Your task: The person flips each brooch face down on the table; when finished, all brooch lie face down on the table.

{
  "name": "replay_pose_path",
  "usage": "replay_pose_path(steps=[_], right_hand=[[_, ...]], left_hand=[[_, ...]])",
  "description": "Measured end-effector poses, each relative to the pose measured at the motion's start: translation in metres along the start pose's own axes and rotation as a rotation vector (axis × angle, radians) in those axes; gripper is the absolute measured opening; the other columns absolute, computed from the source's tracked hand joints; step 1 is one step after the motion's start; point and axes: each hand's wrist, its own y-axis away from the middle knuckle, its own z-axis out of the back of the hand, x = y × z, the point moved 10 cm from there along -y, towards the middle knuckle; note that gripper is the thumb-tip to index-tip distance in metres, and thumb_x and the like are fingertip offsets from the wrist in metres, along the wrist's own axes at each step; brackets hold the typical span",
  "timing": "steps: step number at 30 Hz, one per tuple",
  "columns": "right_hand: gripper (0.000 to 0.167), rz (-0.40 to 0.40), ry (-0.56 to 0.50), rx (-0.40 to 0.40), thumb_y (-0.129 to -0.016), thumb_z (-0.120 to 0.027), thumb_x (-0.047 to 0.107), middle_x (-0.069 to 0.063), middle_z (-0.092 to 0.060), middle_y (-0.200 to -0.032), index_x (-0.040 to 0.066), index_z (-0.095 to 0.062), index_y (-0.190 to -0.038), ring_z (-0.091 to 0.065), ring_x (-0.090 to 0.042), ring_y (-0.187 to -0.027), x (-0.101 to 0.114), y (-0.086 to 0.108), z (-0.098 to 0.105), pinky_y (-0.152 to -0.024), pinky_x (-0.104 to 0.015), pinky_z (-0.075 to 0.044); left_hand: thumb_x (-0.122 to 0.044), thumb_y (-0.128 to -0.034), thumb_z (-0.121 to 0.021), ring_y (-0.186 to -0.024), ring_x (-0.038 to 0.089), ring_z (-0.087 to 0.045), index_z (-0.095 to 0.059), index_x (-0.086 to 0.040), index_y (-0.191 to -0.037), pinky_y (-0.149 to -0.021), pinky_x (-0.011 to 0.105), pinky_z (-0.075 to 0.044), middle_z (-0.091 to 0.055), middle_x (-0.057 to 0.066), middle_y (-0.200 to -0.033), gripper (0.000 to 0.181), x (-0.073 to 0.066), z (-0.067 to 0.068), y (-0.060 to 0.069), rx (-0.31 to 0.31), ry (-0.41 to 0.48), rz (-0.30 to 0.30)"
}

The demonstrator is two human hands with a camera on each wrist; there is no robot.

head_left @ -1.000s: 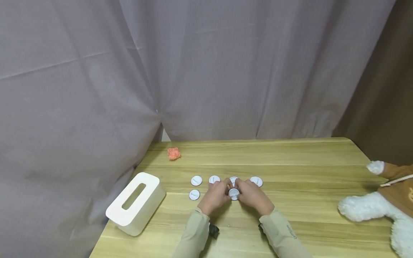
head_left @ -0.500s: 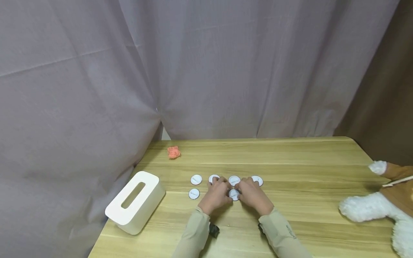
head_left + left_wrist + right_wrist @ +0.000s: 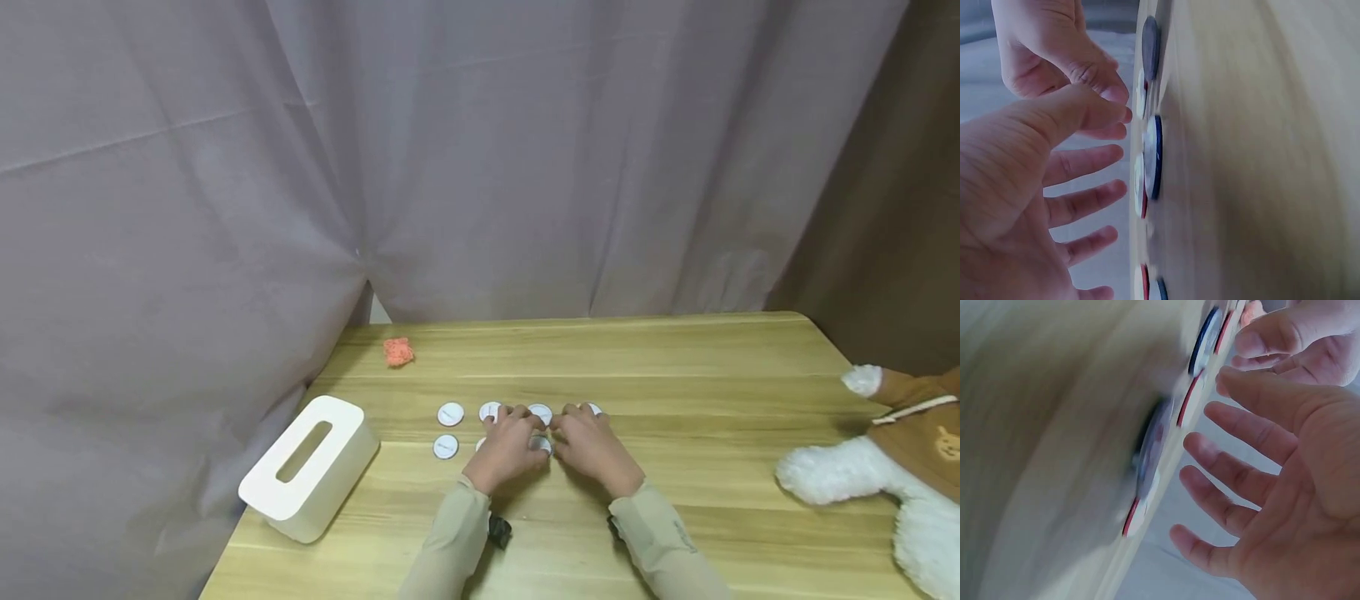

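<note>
Several round white badges with small print lie in two rows on the table, some with red rims, others dark blue. My left hand [image 3: 510,450] is above the near row, its fingers spread and slightly bent, holding nothing. Close by on the right, my right hand [image 3: 597,450] is also spread over the badges with nothing in its grasp. Between the hands, a near-row badge [image 3: 541,447] is partly covered. A blue-rimmed badge [image 3: 1154,156] lies beside my left fingertips in the left wrist view. In the right wrist view, a blurred badge [image 3: 1157,447] lies near my right fingers.
A white tissue box cover [image 3: 311,467] stands at the left of the wooden table [image 3: 675,358]. Toward the back left lies a coral-coloured crumpled bundle [image 3: 398,352]. A white plush toy [image 3: 840,471] in brown clothing sits at the right. Grey curtain hangs behind.
One second ago both hands' fingers and thumbs were around a near-row badge. They have since loosened off it and moved slightly apart. The head view has shifted a little.
</note>
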Motion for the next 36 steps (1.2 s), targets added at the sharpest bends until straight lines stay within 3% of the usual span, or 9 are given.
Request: replay_pose_path(steps=[5, 10, 19, 30, 36], right_hand=[[0.031, -0.06, -0.011, 0.025, -0.081, -0.08, 0.013, -0.013, -0.067, -0.105, 0.001, -0.072, -0.108, -0.057, -0.037, -0.1, -0.015, 0.011, 0.009, -0.085, -0.061, -0.044], [0.029, -0.081, -0.033, 0.042, -0.082, -0.082, 0.019, -0.012, -0.067, -0.1, 0.001, -0.072, -0.101, -0.056, -0.033, -0.092, -0.023, 0.017, 0.012, -0.083, -0.059, -0.042], [0.036, -0.115, -0.036, 0.077, -0.063, -0.089, 0.01, -0.01, -0.066, -0.094, 0.002, -0.073, -0.094, -0.054, -0.031, -0.09, -0.037, 0.027, 0.013, -0.086, -0.056, -0.04], [0.025, -0.077, -0.034, 0.044, -0.059, -0.085, 0.0, -0.003, -0.061, -0.081, 0.012, -0.067, -0.072, -0.049, -0.026, -0.08, -0.034, 0.029, 0.016, -0.075, -0.05, -0.039], [0.024, -0.062, -0.037, 0.037, -0.061, -0.085, -0.001, -0.002, -0.062, -0.079, 0.012, -0.068, -0.07, -0.05, -0.025, -0.078, -0.033, 0.032, 0.017, -0.072, -0.05, -0.04]], left_hand=[[-0.033, -0.0797, -0.078, -0.12, 0.029, -0.049, -0.072, -0.017, -0.118, -0.094, 0.057, -0.037, -0.063, 0.001, -0.127, 0.042, -0.014, -0.005, -0.008, 0.023, -0.021, -0.026], [-0.033, -0.0781, -0.08, -0.124, 0.031, -0.046, -0.072, -0.016, -0.119, -0.096, 0.061, -0.035, -0.063, 0.001, -0.128, 0.045, -0.023, -0.013, -0.012, 0.051, -0.024, -0.034], [-0.033, -0.0728, -0.085, -0.125, 0.031, -0.044, -0.076, -0.019, -0.109, -0.095, 0.059, -0.036, -0.063, 0.001, -0.127, 0.04, -0.041, -0.025, -0.018, 0.075, -0.063, -0.067], [-0.028, -0.0716, -0.088, -0.124, 0.031, -0.044, -0.078, -0.022, -0.102, -0.097, 0.062, -0.034, -0.064, 0.0, -0.124, 0.033, -0.043, -0.027, -0.02, 0.078, -0.048, -0.063], [-0.028, -0.0717, -0.089, -0.115, 0.027, -0.048, -0.08, -0.022, -0.099, -0.094, 0.061, -0.034, -0.067, -0.003, -0.115, 0.029, -0.045, -0.025, -0.019, 0.058, -0.045, -0.083]])
